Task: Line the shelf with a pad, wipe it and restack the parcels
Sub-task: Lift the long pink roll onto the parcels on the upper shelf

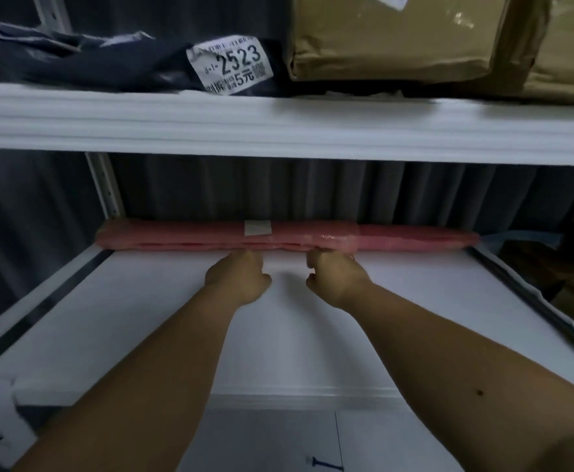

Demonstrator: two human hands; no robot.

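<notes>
Touching pink parcel [279,237] | left hand [236,279], right hand [336,279] | fingers curled

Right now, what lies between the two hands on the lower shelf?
Only bare white pad shows between the left hand and right hand in the head view.

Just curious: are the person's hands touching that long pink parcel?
Touching. The head view shows both the left hand and right hand meeting the pink parcel's front edge.

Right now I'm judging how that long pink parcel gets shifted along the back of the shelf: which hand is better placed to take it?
Probably the right hand: it touches the pink parcel by its glossy wrap; the left hand sits barely short.
</notes>
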